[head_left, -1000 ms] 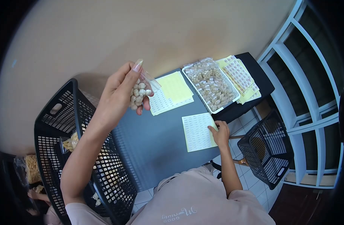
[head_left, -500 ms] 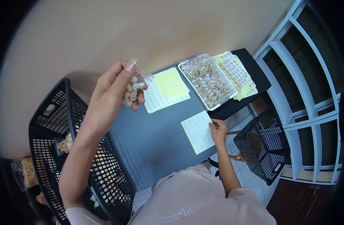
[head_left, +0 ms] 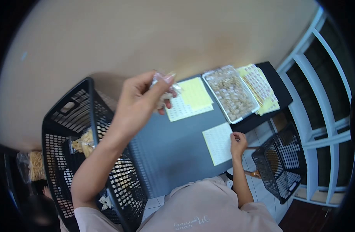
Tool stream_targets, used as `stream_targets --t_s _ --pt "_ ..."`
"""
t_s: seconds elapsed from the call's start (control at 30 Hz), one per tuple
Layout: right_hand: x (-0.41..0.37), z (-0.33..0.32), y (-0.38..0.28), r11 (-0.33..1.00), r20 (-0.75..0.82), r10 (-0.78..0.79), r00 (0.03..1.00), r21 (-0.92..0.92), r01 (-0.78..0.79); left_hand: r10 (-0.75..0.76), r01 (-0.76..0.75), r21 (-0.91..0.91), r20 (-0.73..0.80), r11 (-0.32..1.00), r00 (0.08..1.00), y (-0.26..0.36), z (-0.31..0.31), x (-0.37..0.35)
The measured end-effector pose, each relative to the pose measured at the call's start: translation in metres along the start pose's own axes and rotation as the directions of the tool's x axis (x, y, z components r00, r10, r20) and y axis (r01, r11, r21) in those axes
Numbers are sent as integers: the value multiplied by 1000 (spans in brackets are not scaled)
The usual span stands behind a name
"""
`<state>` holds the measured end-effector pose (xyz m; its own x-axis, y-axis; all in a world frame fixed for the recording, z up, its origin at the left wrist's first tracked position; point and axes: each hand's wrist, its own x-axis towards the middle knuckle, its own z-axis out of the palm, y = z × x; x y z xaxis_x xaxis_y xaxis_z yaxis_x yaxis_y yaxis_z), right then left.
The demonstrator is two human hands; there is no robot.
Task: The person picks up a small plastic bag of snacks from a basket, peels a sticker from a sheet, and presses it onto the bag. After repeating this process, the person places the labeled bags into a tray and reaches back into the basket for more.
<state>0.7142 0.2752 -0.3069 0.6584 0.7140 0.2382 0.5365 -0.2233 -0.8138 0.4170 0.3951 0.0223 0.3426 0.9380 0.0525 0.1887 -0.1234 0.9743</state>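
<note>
My left hand is raised over the far left part of the grey table, closed on a small clear plastic bag of pale, lumpy pieces. Its fingers cover part of the bag, and motion blurs it. Near the table's right edge, my right hand has thumb and fingers pinched together at the side of a white sheet of small printed labels. Whatever may be between those fingertips is too small to make out.
More label sheets lie at the back, partly under a yellow sheet. A white tray holds many filled bags; sheets of round stickers lie beside it. Black baskets stand left and right, the left one containing bagged food.
My left hand has moved right with the bag and turned it, so its contents show less. My right fingers have drawn into a pinch at the sheet's edge. The whole view has shifted.
</note>
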Motion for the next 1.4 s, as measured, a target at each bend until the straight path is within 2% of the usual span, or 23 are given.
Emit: stream_targets --t_s 0.03,0.1,0.17,0.3,0.4,0.43,0.5,0.53,0.6,0.67,0.7,0.77,0.83,0.87,0.97,1.03,1.1,1.17,1.23,1.3,1.33,1.37,1.4 --pt "-1 3 0 991 -39 -121 992 -65 118 1 -1 -71 8 998 1000 -2 -1 1" --pt "-10 0 -22 994 8 -104 995 -27 104 18 -15 -110 28 994 999 -3 -2 2" --pt "-16 2 -26 966 25 -236 971 -100 238 21 -18 -130 18 991 1000 -4 -4 4" --pt "-24 -2 -38 956 39 -285 958 -65 287 26 -27 -167 -4 986 1000 -6 -2 5" --pt "-26 -3 -40 943 22 -328 944 -45 329 84 -87 -148 -21 985 996 -8 -2 5" --pt "-24 -4 -43 942 19 -332 943 -40 333 116 -122 -139 -53 983 992 -8 -1 5" --pt "-20 -11 -51 988 132 -146 980 -30 151 116 -125 -148 -62 981 991 -8 0 4" --pt "-15 -11 -58 987 127 -153 980 -24 158 115 -125 -159 -68 979 991 -8 0 5" --pt "2 -5 -78 985 91 -138 986 117 127 128 -134 -134 -50 982 990 -10 0 6" --pt "19 1 -131 902 74 -128 989 423 86 114 -116 -118 -23 986 993 -9 2 5" --pt "27 -1 -160 842 106 -176 979 531 94 123 -125 -111 -21 986 992 -8 3 4" --pt "40 -2 -219 661 127 -281 951 744 96 139 -140 -125 -17 982 990 -10 4 3" --pt "47 0 -273 408 101 -391 915 910 75 151 -154 -124 -29 980 988 -12 7 3" --pt "47 3 -298 366 67 -380 923 927 83 174 -179 -122 -52 976 983 -13 9 2" --pt "45 16 -354 414 25 -314 949 903 113 207 -215 -85 -101 973 973 -10 15 -6" --pt "40 22 -380 391 51 -225 973 919 42 287 -279 69 -177 958 941 -11 19 -11" --pt "41 30 -387 389 55 -227 972 920 39 285 -275 80 -179 958 942 -16 19 -15" --pt "46 32 -391 398 60 -177 982 917 16 305 -316 -35 -174 948 936 -10 16 -17" --pt "54 29 -390 359 61 -173 983 933 5 308 -306 37 -160 951 938 -2 16 -24" --pt "67 30 -386 440 -143 -188 972 872 213 316 -303 106 -143 947 938 2 15 -24" --pt "73 28 -384 519 -193 -194 962 812 267 344 -343 26 -125 939 931 3 15 -23" --pt "76 25 -381 523 -194 -191 962 810 267 370 -377 -54 -108 925 923 3 15 -22" --pt "79 21 -380 525 -205 -196 959 804 279 372 -379 -55 -105 924 922 4 16 -22"
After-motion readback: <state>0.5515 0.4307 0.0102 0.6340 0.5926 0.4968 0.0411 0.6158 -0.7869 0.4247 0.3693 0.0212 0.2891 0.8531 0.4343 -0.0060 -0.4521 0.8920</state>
